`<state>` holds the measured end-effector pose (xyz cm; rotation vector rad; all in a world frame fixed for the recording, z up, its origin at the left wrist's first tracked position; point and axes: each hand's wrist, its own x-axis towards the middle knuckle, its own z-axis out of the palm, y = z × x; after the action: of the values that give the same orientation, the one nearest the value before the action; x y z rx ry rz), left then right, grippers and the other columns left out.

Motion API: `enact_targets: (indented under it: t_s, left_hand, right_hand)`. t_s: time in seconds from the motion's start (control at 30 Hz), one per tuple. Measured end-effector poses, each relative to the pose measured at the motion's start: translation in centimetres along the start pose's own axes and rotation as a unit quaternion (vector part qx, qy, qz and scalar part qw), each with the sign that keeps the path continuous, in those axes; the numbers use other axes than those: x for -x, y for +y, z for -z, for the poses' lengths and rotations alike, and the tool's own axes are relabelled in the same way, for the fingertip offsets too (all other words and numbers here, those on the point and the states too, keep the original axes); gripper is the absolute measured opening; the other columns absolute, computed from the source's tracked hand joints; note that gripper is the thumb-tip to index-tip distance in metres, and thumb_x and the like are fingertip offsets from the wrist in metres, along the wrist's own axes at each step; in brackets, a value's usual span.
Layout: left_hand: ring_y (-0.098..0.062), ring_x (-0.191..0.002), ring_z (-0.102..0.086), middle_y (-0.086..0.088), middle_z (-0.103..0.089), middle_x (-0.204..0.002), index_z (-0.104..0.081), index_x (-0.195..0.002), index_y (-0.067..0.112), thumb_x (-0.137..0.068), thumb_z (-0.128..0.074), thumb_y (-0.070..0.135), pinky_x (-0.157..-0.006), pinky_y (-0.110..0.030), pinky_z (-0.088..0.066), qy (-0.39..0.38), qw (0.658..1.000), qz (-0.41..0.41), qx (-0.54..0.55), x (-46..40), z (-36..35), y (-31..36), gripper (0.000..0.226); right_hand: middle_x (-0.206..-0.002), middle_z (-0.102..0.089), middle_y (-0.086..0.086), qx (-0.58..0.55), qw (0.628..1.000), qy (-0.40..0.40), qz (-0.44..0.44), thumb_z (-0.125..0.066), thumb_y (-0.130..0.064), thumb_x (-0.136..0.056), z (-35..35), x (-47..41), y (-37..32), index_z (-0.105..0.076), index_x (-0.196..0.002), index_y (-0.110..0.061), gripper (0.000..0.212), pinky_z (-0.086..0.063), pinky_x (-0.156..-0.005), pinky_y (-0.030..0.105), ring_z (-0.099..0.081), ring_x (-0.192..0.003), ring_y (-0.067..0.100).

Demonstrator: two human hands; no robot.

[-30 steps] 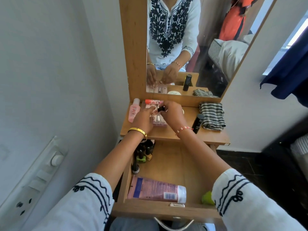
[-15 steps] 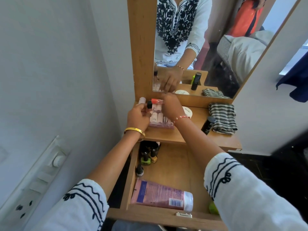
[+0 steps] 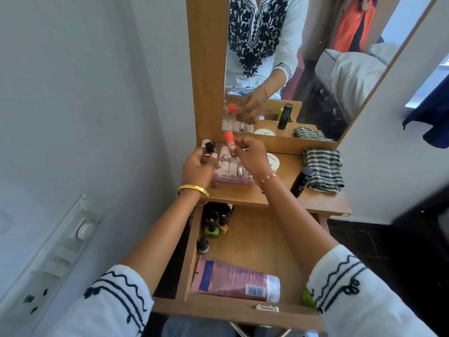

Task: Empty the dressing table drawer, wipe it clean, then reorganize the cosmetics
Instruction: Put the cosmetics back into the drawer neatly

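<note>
The open drawer (image 3: pixel 252 239) below the surface (image 3: pixel 315 203) holds a pink tube (image 3: pixel 233 279) lying at its front and nail polish bottles (image 3: pixel 215 224) in its back left corner. Above, the right hand (image 3: pixel 252 158) pinches a coral-capped tube (image 3: pixel 229 139) upright, while the left hand (image 3: pixel 198 169) pinches a small black cap (image 3: pixel 209 147). Both hover over a clear lipstick tray (image 3: pixel 230 170). Either small item could slip and knock the lipsticks over, or the right forearm could brush the black bottle (image 3: pixel 301 182) beside the striped cloth (image 3: pixel 323 170).
</note>
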<state>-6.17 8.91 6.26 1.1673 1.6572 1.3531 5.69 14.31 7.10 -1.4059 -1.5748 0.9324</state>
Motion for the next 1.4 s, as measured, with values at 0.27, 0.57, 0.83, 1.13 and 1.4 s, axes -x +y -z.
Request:
enact_targets:
  t_s: [0.27,0.57,0.83,1.13,1.4]
  left_hand:
    - [-0.022,-0.098,-0.062,-0.005,-0.064,-0.104,-0.060,-0.117,0.012,-0.092,-0.051,0.009,-0.087,-0.037,-0.054,-0.040,0.998,0.022,0.051,3.4,0.2,-0.1,0.027]
    - [-0.023,-0.097,-0.062,-0.005,-0.064,-0.097,-0.060,-0.104,0.018,-0.087,-0.059,0.011,-0.090,-0.036,-0.051,-0.143,0.989,0.029,-0.036,9.4,-1.9,-3.0,0.019]
    - [-0.021,-0.105,-0.059,-0.010,-0.065,-0.111,-0.060,-0.116,0.004,-0.083,-0.065,0.011,-0.083,-0.018,-0.039,-0.160,0.971,0.047,-0.168,11.2,-6.5,-5.0,0.034]
    - [-0.024,-0.102,-0.062,-0.011,-0.069,-0.107,-0.066,-0.109,0.008,-0.077,-0.070,0.010,-0.082,-0.024,-0.044,-0.157,0.965,0.067,-0.200,10.4,-11.5,-5.9,0.032]
    - [-0.025,-0.107,-0.061,-0.015,-0.068,-0.111,-0.066,-0.109,0.002,-0.077,-0.070,0.005,-0.090,-0.025,-0.043,-0.143,0.970,0.095,-0.173,9.3,-14.5,-6.3,0.033]
  right_hand:
    - [-0.094,-0.066,0.009,-0.321,0.933,-0.102,-0.128,-0.044,0.000,-0.095,2.0,6.7,-0.4,-0.058,-0.100,-0.004,0.016,-0.054,-0.081,0.034,-0.063,-0.081,0.018]
    - [-0.083,-0.067,0.012,-0.159,0.973,-0.108,-0.131,-0.060,-0.003,-0.087,4.4,13.2,3.5,-0.054,-0.092,-0.011,0.011,-0.058,-0.060,0.022,-0.070,-0.063,0.014]
    - [-0.082,-0.057,-0.007,0.152,0.978,-0.040,-0.135,-0.063,-0.016,-0.086,5.4,14.2,8.4,-0.052,-0.110,-0.016,0.027,-0.040,-0.054,0.012,-0.056,-0.069,0.004]
    - [-0.108,-0.064,0.013,0.140,0.962,0.102,-0.212,-0.053,-0.011,-0.092,7.2,12.9,11.7,-0.056,-0.109,-0.004,0.019,-0.048,-0.086,0.033,-0.062,-0.103,0.026]
    - [-0.105,-0.065,0.015,0.182,0.947,0.139,-0.226,-0.049,-0.004,-0.094,7.6,11.7,12.9,-0.062,-0.101,-0.001,0.015,-0.049,-0.086,0.030,-0.063,-0.099,0.027]
